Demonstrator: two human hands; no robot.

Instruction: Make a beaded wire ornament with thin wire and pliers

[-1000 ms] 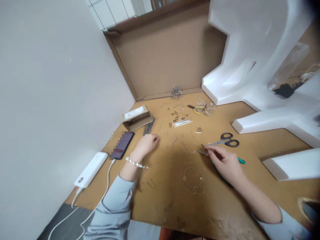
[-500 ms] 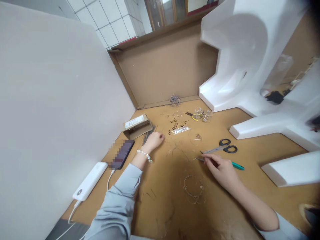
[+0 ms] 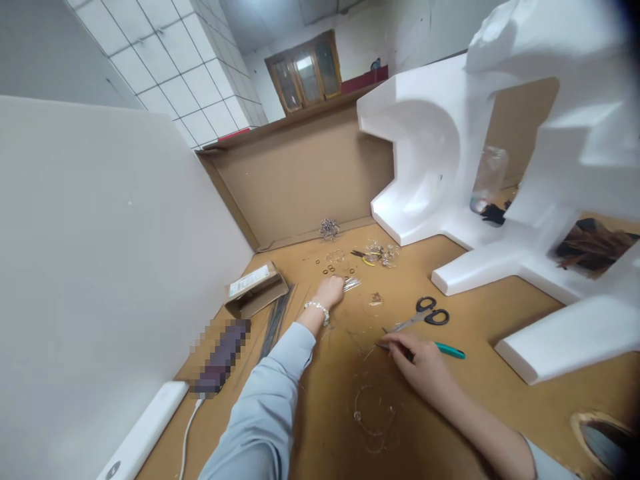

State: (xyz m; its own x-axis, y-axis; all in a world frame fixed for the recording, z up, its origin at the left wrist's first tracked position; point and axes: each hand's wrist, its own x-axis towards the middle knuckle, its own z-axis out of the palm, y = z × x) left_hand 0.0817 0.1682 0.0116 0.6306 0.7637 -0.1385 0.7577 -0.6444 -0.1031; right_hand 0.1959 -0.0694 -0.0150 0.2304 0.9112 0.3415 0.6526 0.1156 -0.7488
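Note:
My left hand (image 3: 331, 291) has its fingers curled closed over the small dark rings (image 3: 330, 269) and a bundle of thin silver wires (image 3: 352, 285). Its fingertips are hidden. My right hand (image 3: 416, 359) rests low on the table, thumb and fingers pinched together; what they hold is hidden. A tool with a green handle (image 3: 451, 350) runs beneath it, with thin dark tips showing on the left. Just beyond lie black-handled scissors (image 3: 428, 311), their blades pointing at my fingers. In front of my body is a clear beaded wire loop (image 3: 374, 415).
Yellow-handled pliers (image 3: 368, 257) lie beside clear beaded pieces (image 3: 385, 254). A bead cluster (image 3: 329, 229) sits by the cardboard wall (image 3: 300, 180). On the left are an open small box (image 3: 257, 291), dark rods (image 3: 275, 323), a phone (image 3: 223, 357) and a white power bank (image 3: 145, 433). White foam (image 3: 470, 270) stands right.
My left hand has moved right and away from me, from beside the small box to over the rings and wires. My right hand keeps its place on the table. The camera has tilted up.

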